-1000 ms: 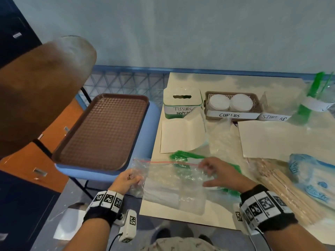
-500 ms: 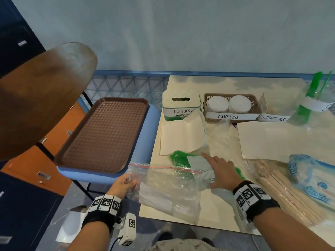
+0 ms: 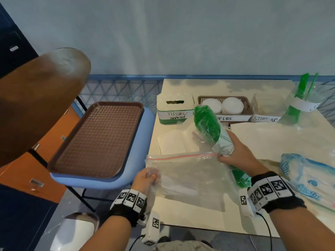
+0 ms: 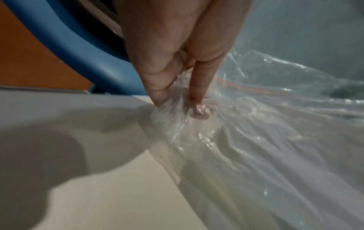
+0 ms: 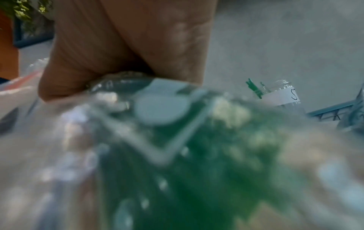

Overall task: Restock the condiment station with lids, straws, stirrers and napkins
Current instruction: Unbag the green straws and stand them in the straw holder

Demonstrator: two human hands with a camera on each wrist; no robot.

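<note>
My right hand (image 3: 233,153) grips a plastic-wrapped pack of green straws (image 3: 208,125) around its middle and holds it tilted above the table, its upper end toward the boxes. In the right wrist view the straw pack (image 5: 187,163) is a green blur under the hand (image 5: 122,51). My left hand (image 3: 146,178) pinches the left corner of a clear zip bag (image 3: 188,176) with a red seal line, lying at the table's near edge. The left wrist view shows fingers (image 4: 197,87) pinching the bag's film (image 4: 256,147). A clear straw jar (image 3: 301,105) with a few green straws stands at the far right.
Along the back stand a tissue and napkin box (image 3: 174,109), a cup-lids basket (image 3: 224,107) with white lids and a stirrers bin (image 3: 266,111). Wooden stirrers and a blue napkin pack (image 3: 308,178) lie at the right. A brown tray (image 3: 97,138) rests on a blue chair at the left.
My right hand has closed around the green straw pack and lifted it off the table, out from behind the zip bag. My left hand keeps its pinch on the bag's corner.
</note>
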